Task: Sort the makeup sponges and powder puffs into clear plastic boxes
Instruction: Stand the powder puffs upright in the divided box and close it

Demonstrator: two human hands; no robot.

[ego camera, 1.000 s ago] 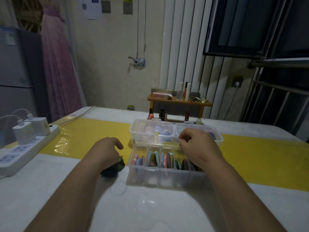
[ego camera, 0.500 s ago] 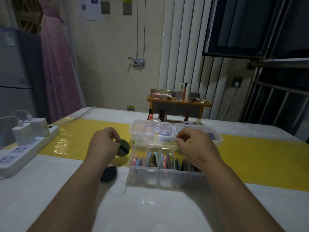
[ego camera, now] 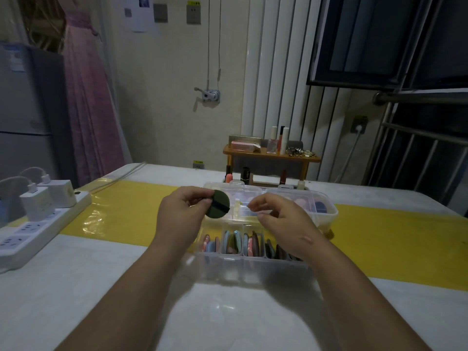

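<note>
Closest in: both forearms, cut off at the bottom edge. Just below the hands sits the near box (ego camera: 253,269). Holds flat puffs (ego camera: 235,243) on edge between dividers, colours dim, right end hidden beneath the right hand (ego camera: 281,224).

Left hand (ego camera: 181,214): pinches a green puff (ego camera: 218,204) by its rim, thumb and fingers curled, dark band facing the camera, held up clear of the table between the two hands.

Right hand: fingers curled, thumb close to forefinger; cannot tell whether holding anything.

Behind the hands: far box (ego camera: 326,219), partly covered by them, contents blurred.

Against half a second ago: green puff lifted higher and carried nearer the right hand. Second dark puff, then lying beside the near box, now out of sight, with the left forearm over that spot.
</note>
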